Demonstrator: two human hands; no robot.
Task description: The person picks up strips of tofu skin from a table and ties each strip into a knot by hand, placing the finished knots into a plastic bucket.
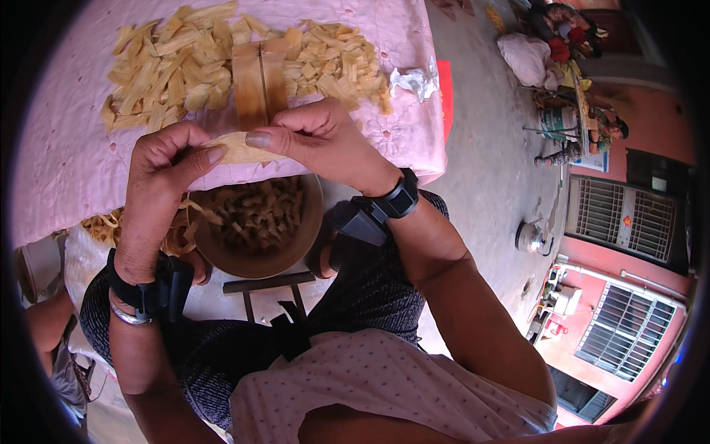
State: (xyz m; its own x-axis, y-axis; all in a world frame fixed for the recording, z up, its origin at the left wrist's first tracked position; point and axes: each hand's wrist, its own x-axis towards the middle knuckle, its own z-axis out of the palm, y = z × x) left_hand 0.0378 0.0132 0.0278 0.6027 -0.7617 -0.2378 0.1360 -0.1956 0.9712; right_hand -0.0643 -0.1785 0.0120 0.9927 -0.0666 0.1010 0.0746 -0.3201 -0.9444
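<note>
Between my two hands a pale yellow strip of dried plant material (239,147) is stretched level over the table's near edge. My left hand (166,152) pinches its left end between thumb and forefinger. The other end is pinched by my right hand (316,133), thumb on top. Just beyond lies a wooden board (249,89) with a dark slit down its length, its near end partly behind my right hand. Loose flat strips (172,66) are heaped left of the board, and shorter pieces (338,61) lie to its right.
A pink embroidered cloth (66,144) covers the table. Crumpled foil (416,80) sits near its right edge. Below, a round basin (260,266) holds many brownish pieces, beside a bag of curled strips (102,225). Another person's arm (50,327) shows at left; people sit far right, near a kettle (532,238).
</note>
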